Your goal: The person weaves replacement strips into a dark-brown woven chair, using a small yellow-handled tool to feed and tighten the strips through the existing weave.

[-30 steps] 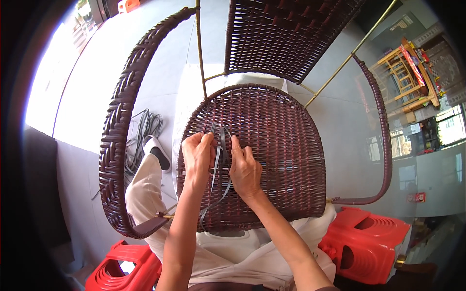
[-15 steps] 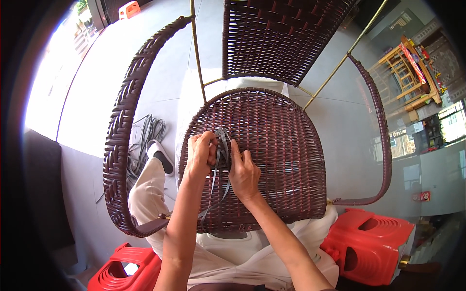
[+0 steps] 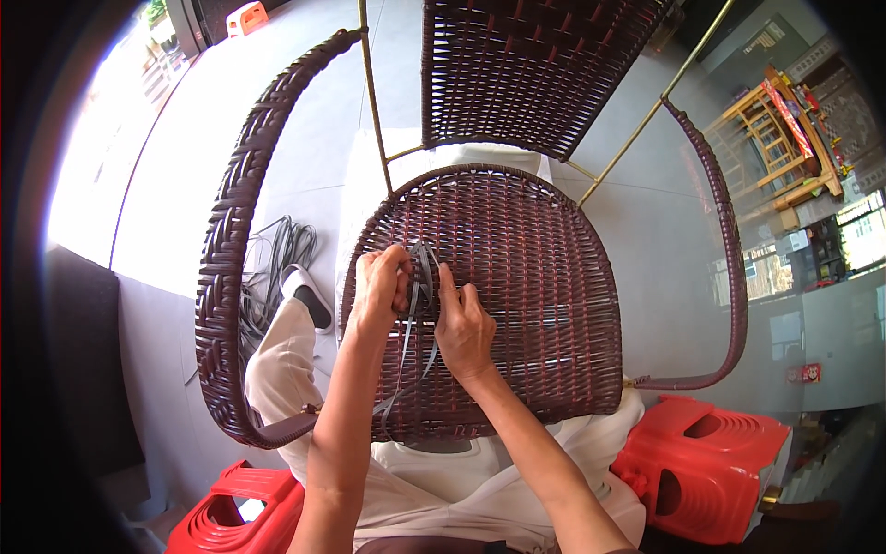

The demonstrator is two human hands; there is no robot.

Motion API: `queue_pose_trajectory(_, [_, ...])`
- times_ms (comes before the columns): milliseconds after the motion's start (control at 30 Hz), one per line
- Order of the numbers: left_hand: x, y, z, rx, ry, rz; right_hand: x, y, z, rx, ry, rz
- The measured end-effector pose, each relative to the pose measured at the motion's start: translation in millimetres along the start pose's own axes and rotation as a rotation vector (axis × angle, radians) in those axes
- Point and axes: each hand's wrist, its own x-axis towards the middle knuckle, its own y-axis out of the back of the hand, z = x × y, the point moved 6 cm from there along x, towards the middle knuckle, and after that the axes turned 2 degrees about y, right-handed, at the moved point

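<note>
A dark brown woven chair seat [image 3: 526, 277] lies in front of me, its weave dotted with reddish strands. Over its left-centre part, thin grey plastic strips [image 3: 423, 277] are looped, with loose ends trailing toward the seat's near edge. My left hand [image 3: 380, 284] is curled closed at the left side of this loop, against the strips. On the other side my right hand [image 3: 464, 331] pinches at the strips, index finger pointing up and the other fingers folded. The fingertips partly hide where the strips meet the weave.
A woven left armrest [image 3: 224, 268] and a thinner right armrest [image 3: 729, 240] curve around the seat; the woven backrest [image 3: 526, 83] stands beyond on brass-coloured rods. A coil of grey strip [image 3: 281, 249] lies on the floor by my foot. Red plastic stools [image 3: 711, 462] flank me.
Both hands keep almost the same place at the grey strips. The view has shifted very slightly; otherwise little differs.
</note>
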Motion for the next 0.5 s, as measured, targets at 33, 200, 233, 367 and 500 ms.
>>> queue_pose_trajectory(33, [-1, -2, 0, 0.030, 0.003, -0.018, 0, 2, 0, -0.001, -0.012, 0.006])
queue_pose_trajectory(200, [0, -2, 6, 0.085, 0.018, 0.000, 1, 4, 2, 0.008, -0.032, 0.007])
queue_pose_trajectory(233, [0, -2, 8, 0.094, -0.005, -0.018, 1, 4, 1, -0.001, -0.014, 0.015])
queue_pose_trajectory(367, [4, 0, 12, 0.148, -0.030, -0.039, 0, 3, 1, -0.016, 0.013, 0.028])
queue_pose_trajectory(500, [4, 3, 17, 0.177, 0.015, -0.015, 1, 3, -1, -0.011, 0.018, 0.037])
